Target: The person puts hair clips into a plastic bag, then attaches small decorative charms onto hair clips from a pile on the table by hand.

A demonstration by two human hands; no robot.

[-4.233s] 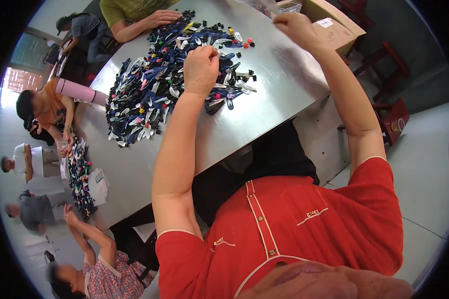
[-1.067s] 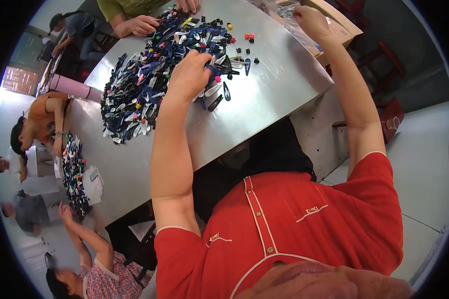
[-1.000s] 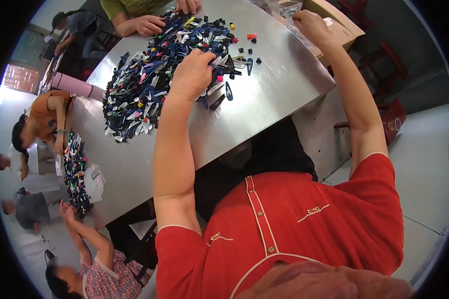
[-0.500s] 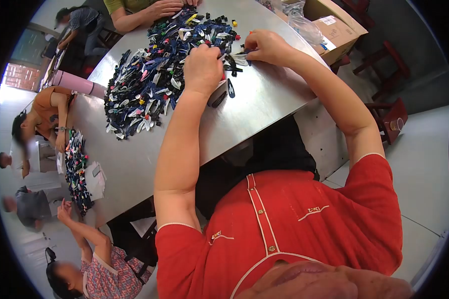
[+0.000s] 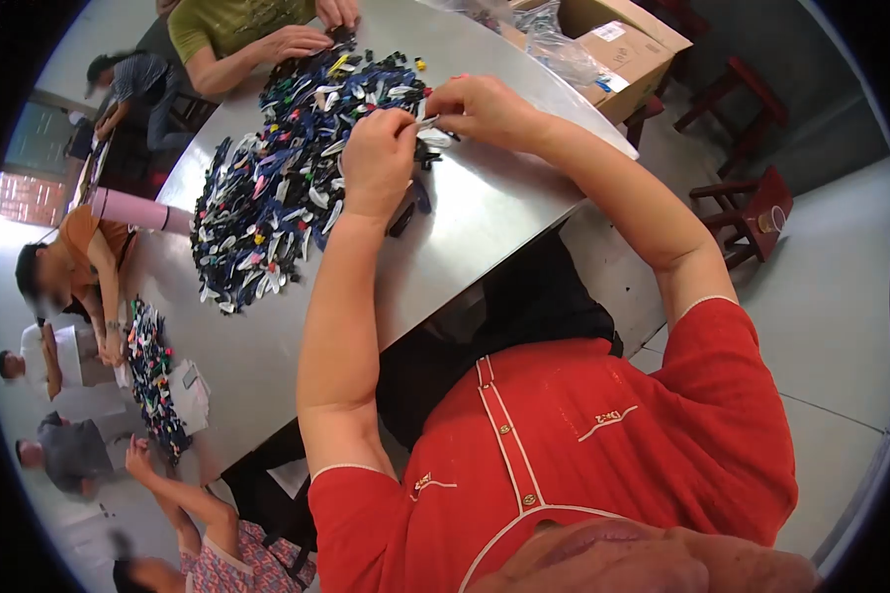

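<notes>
A large heap of snap hair clips (image 5: 267,212), mostly black, navy and white, covers the metal table (image 5: 252,346). My left hand (image 5: 376,163) is closed in a pinch at the heap's near right edge. My right hand (image 5: 489,111) comes in from the right, its thumb and forefinger pinched together. Between the two sets of fingertips shows a small pale hair clip (image 5: 428,123), gripped from both sides. Several dark clips (image 5: 403,217) lie on the table beside my left wrist, partly hidden by it.
Across the table, a person's hands (image 5: 302,40) work at the heap's far edge. A second clip pile (image 5: 151,366) and a phone on paper (image 5: 190,381) lie left, near other people. A pink cylinder (image 5: 133,210) stands there. Cardboard box (image 5: 628,59) and stools (image 5: 752,217) are right.
My hands have come closer together and now meet at the pale clip; the fanned pale clips at my right fingertips no longer show. The whole view has shifted slightly.
</notes>
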